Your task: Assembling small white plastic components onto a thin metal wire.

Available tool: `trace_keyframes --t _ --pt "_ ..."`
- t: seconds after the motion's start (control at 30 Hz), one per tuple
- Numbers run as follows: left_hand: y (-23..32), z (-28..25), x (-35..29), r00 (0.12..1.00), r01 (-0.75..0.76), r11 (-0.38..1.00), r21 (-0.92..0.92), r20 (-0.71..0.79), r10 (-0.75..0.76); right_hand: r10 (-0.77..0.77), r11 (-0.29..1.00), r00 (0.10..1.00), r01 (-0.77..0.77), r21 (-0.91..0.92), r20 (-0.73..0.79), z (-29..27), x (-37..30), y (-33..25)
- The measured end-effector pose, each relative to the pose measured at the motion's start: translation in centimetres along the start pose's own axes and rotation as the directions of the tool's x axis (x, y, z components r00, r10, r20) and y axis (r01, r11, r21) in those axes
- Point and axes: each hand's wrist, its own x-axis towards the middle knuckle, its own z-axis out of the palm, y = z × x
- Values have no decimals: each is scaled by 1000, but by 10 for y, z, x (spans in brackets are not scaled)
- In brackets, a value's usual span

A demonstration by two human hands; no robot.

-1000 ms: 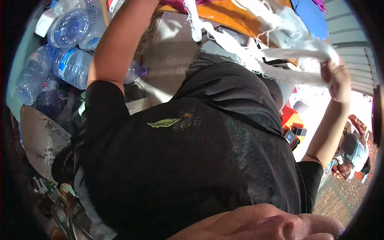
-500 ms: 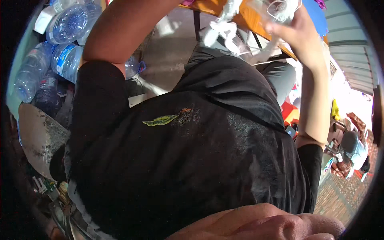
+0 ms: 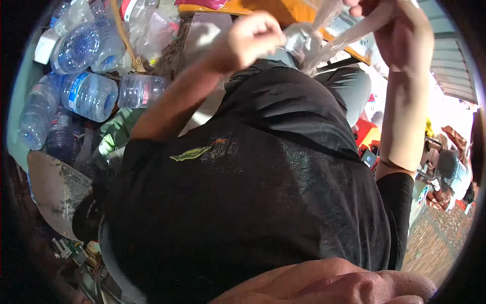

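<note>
Up near the top right, my right hand [image 3: 402,40] is closed on the gathered upper part of a clear plastic bag [image 3: 349,38]. The bag stretches down and left from it, above my lap, and its lower end [image 3: 302,43] bulges and shines. What lies inside cannot be made out. Left of the bag is my left hand [image 3: 255,38], somewhat blurred, its fingers curled in. Whether anything small sits between those fingers is hidden. A small gap seems to separate this hand from the bag.
An orange-brown table edge [image 3: 288,10] runs along the top, with pink plastic [image 3: 210,3] on it. Large clear bottles [image 3: 91,96] pile up at the left beside a wooden stick [image 3: 121,30]. Red and yellow items [image 3: 365,133] lie beyond my right elbow.
My left arm has swung down into view, its hand now left of the bag. My right hand has shifted slightly right. The white looped cords hanging at the top are no longer plainly visible.
</note>
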Motion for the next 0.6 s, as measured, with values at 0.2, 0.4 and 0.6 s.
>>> trace_keyframes --t 0.2,0.4,0.6 --pt "-64 57 32 984 98 893 440 -175 -21 -294 953 941 303 -26 168 -23 9 -36" --pt "-36 90 82 992 130 991 -12 8 -130 -297 951 938 273 145 177 -24 -4 -52" --pt "7 73 72 989 148 958 -245 53 -139 -33 999 970 25 35 240 -120 -53 -67"
